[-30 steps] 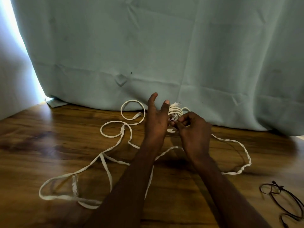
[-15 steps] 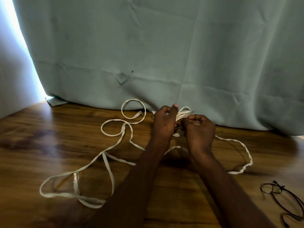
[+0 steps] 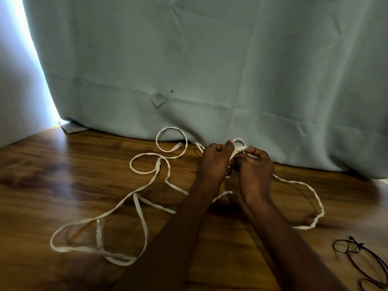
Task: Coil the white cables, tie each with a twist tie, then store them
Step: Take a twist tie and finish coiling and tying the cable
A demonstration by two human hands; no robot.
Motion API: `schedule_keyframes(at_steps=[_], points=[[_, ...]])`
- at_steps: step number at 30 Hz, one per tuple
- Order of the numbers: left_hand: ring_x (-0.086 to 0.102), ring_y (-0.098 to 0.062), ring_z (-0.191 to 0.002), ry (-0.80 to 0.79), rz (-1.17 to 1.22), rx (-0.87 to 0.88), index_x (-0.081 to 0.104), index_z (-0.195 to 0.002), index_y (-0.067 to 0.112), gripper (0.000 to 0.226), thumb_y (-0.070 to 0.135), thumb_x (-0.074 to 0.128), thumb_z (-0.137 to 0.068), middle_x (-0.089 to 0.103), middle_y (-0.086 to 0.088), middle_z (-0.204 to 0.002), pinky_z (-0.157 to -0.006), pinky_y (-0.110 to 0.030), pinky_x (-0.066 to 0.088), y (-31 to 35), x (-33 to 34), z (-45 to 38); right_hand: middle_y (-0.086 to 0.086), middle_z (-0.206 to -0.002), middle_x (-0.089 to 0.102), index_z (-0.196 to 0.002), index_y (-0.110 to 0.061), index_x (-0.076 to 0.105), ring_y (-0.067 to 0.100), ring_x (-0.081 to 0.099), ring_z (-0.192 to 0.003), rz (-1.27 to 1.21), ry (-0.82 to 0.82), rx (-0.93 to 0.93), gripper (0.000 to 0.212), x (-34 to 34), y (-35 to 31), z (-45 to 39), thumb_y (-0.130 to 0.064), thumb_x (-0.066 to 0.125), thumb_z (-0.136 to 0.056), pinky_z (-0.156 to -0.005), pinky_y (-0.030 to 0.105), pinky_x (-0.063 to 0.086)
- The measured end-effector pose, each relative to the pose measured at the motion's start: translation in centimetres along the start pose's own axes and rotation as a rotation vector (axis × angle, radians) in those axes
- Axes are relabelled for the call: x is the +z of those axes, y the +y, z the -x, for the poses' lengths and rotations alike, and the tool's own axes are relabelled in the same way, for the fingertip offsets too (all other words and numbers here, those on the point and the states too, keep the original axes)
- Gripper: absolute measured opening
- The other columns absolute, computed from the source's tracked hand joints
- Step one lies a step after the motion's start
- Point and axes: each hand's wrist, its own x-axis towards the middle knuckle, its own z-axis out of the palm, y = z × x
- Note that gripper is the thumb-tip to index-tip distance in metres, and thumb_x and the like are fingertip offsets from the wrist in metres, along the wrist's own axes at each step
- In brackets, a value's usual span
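Both hands are up near the middle of the frame, close to the green curtain (image 3: pixel 189 59), working on a small bundle of white cable (image 3: pixel 238 151). The left hand (image 3: pixel 217 160) has its fingers curled tight round the bundle, thumb on top. The right hand (image 3: pixel 255 166) pinches something at the bundle's top, just by a cable plug (image 3: pixel 248 147); it may be a twist tie, but it is too small and too hidden to tell. I think the step now is tying this coil. To do it well, the left hand should keep the loops squeezed flat together so none slip out, while the right hand winds the tie snugly round the middle and twists the ends. A long tail of cable (image 3: pixel 315 208) runs off to the right of the frame and looks like it is not coiled yet, so that may need winding in first. Another loose white cable (image 3: pixel 144 223) sprawls over the wooden table (image 3: pixel 63 185) at lower left, with its plug (image 3: pixel 98 234) lying inside a loop. Some thin black ties (image 3: pixel 357 255) lie at the lower right edge.
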Motion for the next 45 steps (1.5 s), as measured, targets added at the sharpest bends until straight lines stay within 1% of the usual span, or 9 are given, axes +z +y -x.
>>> schedule_keyframes(at_steps=[9,13,17,20,26,31,37,41,45], points=[[0.043,-0.005,-0.035,0.019,0.031,-0.021,0.065,-0.07,0.002,0.04,0.026,0.06,-0.103,0.05,0.001,-0.045,-0.04,-0.015,0.033,0.3,0.2,0.1,0.024,-0.091,0.074,-0.107,-0.008,0.06,0.031,0.075,-0.076,-0.038,-0.005,-0.07,0.034,0.0,0.7,0.2,0.015,0.067,-0.083,-0.063,0.041,0.061],[0.048,-0.008,-0.041,0.074,0.056,0.022,0.064,-0.073,0.009,0.032,0.024,0.061,-0.102,0.056,-0.001,-0.052,-0.045,-0.019,0.038,0.3,0.4,0.0,0.019,-0.086,0.074,-0.112,-0.005,0.058,0.016,0.072,-0.063,-0.099,-0.056,-0.074,0.033,0.0,0.0,0.6,0.015,0.065,-0.087,-0.052,0.023,0.054],[0.054,-0.009,-0.053,0.144,0.168,0.065,0.067,-0.101,0.007,0.012,0.017,0.061,-0.1,0.064,-0.006,-0.074,-0.046,-0.021,0.042,0.5,-0.2,-0.2,0.011,-0.092,0.078,-0.122,-0.006,0.059,0.015,0.076,-0.074,-0.092,-0.179,-0.069,0.037,0.3,-1.0,1.2,0.009,0.069,-0.09,-0.059,0.02,0.056],[0.058,-0.012,-0.06,0.196,0.208,0.098,0.067,-0.096,0.01,0.012,0.02,0.063,-0.1,0.067,-0.009,-0.082,-0.048,-0.022,0.045,0.4,-0.7,-0.6,0.011,-0.092,0.079,-0.126,-0.01,0.059,0.015,0.076,-0.076,-0.05,-0.266,-0.063,0.04,0.3,-1.2,1.1,0.007,0.07,-0.091,-0.062,0.02,0.057],[0.05,-0.008,-0.044,0.209,0.257,0.062,0.061,-0.09,0.009,0.025,0.03,0.062,-0.103,0.061,-0.006,-0.065,-0.042,-0.017,0.039,0.7,-1.4,-1.2,0.007,-0.103,0.08,-0.129,-0.017,0.056,0.018,0.078,-0.093,0.123,-0.391,-0.18,0.047,0.0,-0.8,0.4,0.012,0.065,-0.092,-0.076,0.027,0.061],[0.036,-0.008,-0.032,0.2,0.368,-0.037,0.062,-0.094,0.006,0.02,0.024,0.061,-0.102,0.047,0.001,-0.045,-0.036,-0.016,0.03,1.4,-1.8,-1.1,0.0,-0.11,0.077,-0.126,-0.023,0.057,0.012,0.075,-0.102,0.334,-0.499,-0.407,0.05,-0.7,-0.6,-0.1,0.012,0.063,-0.092,-0.09,0.039,0.062],[0.04,-0.014,-0.034,0.239,0.336,-0.065,0.058,-0.08,0.005,0.027,0.022,0.062,-0.1,0.048,-0.006,-0.05,-0.039,-0.017,0.032,1.2,-1.9,-1.4,-0.009,-0.097,0.078,-0.105,-0.022,0.076,0.009,0.074,-0.087,0.649,-0.423,-0.761,0.024,-0.9,0.5,-0.5,-0.005,0.074,-0.088,-0.08,0.043,0.06],[0.05,-0.021,-0.047,0.256,0.341,-0.065,0.06,-0.079,0.005,0.027,0.023,0.065,-0.098,0.055,-0.014,-0.063,-0.045,-0.021,0.04,0.7,-1.9,-1.7,-0.009,-0.095,0.077,-0.1,-0.024,0.079,0.012,0.067,-0.084,0.723,-0.392,-0.875,0.022,-1.1,0.6,-0.7,-0.007,0.078,-0.085,-0.079,0.039,0.056],[0.052,-0.019,-0.047,0.245,0.33,-0.053,0.059,-0.075,0.009,0.029,0.023,0.065,-0.099,0.056,-0.011,-0.061,-0.047,-0.022,0.041,0.8,-1.9,-1.9,-0.011,-0.098,0.076,-0.103,-0.026,0.079,0.001,0.055,-0.087,0.744,-0.375,-0.968,0.023,-1.4,0.7,-1.0,-0.01,0.079,-0.086,-0.08,0.025,0.044]])
